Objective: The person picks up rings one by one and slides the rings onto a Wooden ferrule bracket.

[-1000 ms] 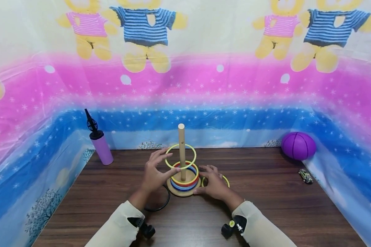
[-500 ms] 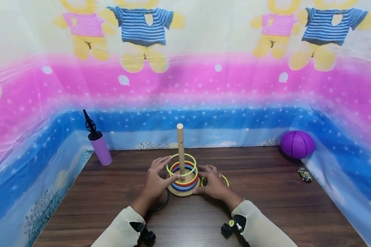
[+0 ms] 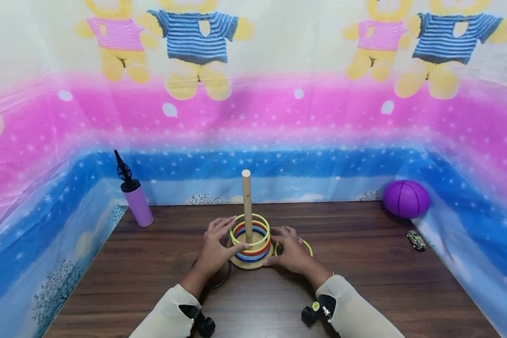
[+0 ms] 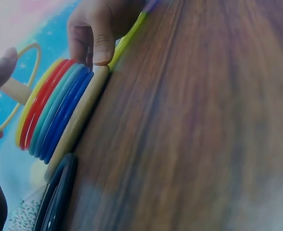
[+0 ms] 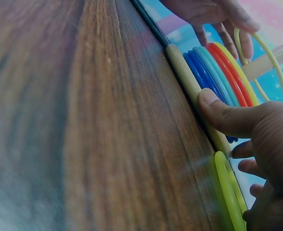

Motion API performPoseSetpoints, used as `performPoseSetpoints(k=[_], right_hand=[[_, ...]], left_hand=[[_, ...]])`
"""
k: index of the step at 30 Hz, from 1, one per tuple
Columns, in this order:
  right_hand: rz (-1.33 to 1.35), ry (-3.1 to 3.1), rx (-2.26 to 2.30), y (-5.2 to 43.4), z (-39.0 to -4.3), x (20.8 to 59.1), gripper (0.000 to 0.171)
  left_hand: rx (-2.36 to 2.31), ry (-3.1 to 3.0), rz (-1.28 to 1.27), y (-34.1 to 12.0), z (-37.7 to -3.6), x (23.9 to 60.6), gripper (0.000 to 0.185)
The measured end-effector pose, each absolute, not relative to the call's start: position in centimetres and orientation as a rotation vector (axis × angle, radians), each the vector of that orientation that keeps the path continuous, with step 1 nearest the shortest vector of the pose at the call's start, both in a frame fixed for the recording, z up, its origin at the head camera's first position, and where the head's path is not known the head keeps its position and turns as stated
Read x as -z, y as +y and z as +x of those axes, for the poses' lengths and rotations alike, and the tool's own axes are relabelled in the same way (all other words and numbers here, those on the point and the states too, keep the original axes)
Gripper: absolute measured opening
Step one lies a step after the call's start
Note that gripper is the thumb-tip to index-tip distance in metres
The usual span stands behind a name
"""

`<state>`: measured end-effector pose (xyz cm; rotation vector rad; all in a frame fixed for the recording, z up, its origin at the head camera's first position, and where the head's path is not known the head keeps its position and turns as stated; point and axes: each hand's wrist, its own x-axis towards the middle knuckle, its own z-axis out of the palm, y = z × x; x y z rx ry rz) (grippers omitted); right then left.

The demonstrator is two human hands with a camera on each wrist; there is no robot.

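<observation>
My left hand [image 3: 214, 246] pinches a pale yellow ring [image 4: 37, 48] between thumb and fingers. That ring encircles the upright wooden peg [image 3: 247, 197] and hangs slightly tilted, a gap above the stack in both wrist views. On the round wooden base [image 5: 182, 70] lies a stack of several rings: yellow uppermost, then red rings [image 4: 40, 108], light blue, and dark blue rings [image 5: 199, 72] at the bottom. With thumb and fingers spread about its right side, my right hand [image 3: 294, 251] grips the base; the thumb [image 5: 223, 113] presses its edge.
Black rings [image 4: 59, 197] lie left of the base, partly behind the left hand in the head view. Yellow-green rings [image 5: 225, 187] lie at its right. Farther off are a purple hand pump [image 3: 138, 204], a purple ball [image 3: 407, 199] and a toy car [image 3: 416, 240].
My left hand has brought the yellow ring down along the peg, from well above the stack to close over it. The right hand stays at the base.
</observation>
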<state>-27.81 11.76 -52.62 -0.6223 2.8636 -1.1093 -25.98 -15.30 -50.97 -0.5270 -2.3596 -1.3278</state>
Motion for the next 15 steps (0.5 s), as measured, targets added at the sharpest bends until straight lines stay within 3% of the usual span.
performPoseSetpoints(k=[15], right_hand=[[-0.636, 2.88, 1.082, 11.88, -27.69, 52.73, 0.079]], left_hand=[[1.362, -2.438, -0.506, -14.8, -26.1, 51.85, 0.085]])
